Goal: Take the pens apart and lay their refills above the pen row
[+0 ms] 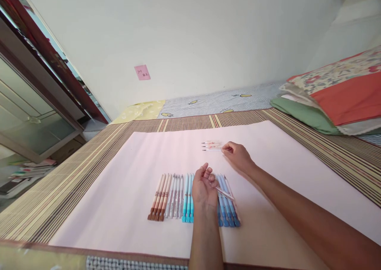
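Observation:
My right hand (236, 155) pinches the right end of a thin white pen refill (212, 150) with a dark tip, held low at the paper. Two more refills (210, 146) with pinkish marks lie just beyond it, tips to the left. My left hand (205, 184), palm up with curled fingers, holds a clear pen barrel (225, 193) that sticks out to the right. Under and beside that hand is a row of pens: brown ones (159, 198), clear ones (175, 196), turquoise ones (187, 198) and blue ones (228, 210). My left hand and wrist hide part of the row.
A large pale pink sheet (119, 190) covers the striped mat (59, 182). Folded red and floral bedding (348, 91) with a green cloth (306, 113) lies at the right. Behind rises a white wall with a pink note (142, 72). A glass-paned door (32, 111) stands at the left.

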`<state>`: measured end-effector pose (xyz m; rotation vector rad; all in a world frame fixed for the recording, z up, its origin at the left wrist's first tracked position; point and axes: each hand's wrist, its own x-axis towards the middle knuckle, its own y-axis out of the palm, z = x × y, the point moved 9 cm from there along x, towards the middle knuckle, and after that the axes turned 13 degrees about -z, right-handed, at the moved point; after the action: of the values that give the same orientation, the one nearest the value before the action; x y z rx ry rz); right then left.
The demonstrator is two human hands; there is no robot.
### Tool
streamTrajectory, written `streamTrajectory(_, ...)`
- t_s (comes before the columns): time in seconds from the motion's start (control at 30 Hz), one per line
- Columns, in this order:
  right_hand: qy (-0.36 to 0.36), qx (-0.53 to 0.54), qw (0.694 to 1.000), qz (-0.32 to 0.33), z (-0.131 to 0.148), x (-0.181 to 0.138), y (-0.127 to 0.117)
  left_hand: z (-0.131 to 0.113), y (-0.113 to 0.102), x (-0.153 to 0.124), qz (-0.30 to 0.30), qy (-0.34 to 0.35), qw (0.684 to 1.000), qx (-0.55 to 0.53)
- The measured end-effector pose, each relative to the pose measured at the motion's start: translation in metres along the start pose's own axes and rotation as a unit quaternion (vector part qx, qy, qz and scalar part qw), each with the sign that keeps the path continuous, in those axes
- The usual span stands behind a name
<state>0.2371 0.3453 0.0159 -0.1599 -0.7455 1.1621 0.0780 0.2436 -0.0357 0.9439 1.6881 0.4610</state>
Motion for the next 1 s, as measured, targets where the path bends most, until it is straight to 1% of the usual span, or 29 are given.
streamTrajectory(0.07,-0.005,0.068,0.996,0.062,0.024,-0.020,-0.007,-0.004,0.000,-0.001,0.004,0.005,1.000,-0.013)
streamTrajectory(0.13,0.009,0.103,0.984,0.146,0.043,-0.047,-0.010,-0.007,-0.001,-0.001,0.007,0.012,1.000,-0.021)
streamTrajectory(0.2,0.025,0.109,0.968,0.226,0.056,-0.078,-0.011,-0.009,-0.001,-0.002,0.008,0.020,0.999,-0.024)
streamTrajectory(0.23,0.020,0.098,0.963,0.249,0.061,-0.091,-0.013,-0.010,-0.001,-0.002,0.008,0.025,0.999,-0.025)
streamTrajectory(0.27,0.006,0.076,0.964,0.255,0.064,-0.100,-0.016,-0.011,-0.001,-0.002,0.007,0.030,0.999,-0.027)
streamTrajectory(0.4,-0.071,-0.018,0.979,0.193,0.069,-0.115,-0.024,-0.011,-0.001,-0.003,0.006,0.034,0.999,-0.034)
streamTrajectory(0.53,-0.126,-0.053,0.979,0.152,0.075,-0.118,-0.022,-0.013,0.001,-0.005,0.007,0.038,0.999,-0.034)
streamTrajectory(0.6,-0.126,-0.048,0.980,0.144,0.074,-0.117,-0.021,-0.014,0.002,-0.006,0.011,0.041,0.998,-0.037)
streamTrajectory(0.7,-0.093,-0.026,0.984,0.153,0.067,-0.114,-0.020,-0.015,0.004,-0.008,0.015,0.046,0.998,-0.040)
streamTrajectory(0.83,-0.066,-0.015,0.985,0.160,0.056,-0.101,-0.021,-0.016,0.003,-0.009,0.000,0.060,0.998,-0.029)
streamTrajectory(0.9,-0.069,-0.026,0.986,0.149,0.052,-0.089,-0.021,-0.020,0.000,-0.009,-0.016,0.085,0.996,-0.026)
streamTrajectory(1.0,-0.088,-0.053,0.987,0.120,0.046,-0.064,-0.019,-0.028,-0.005,-0.010,-0.043,0.141,0.989,-0.018)
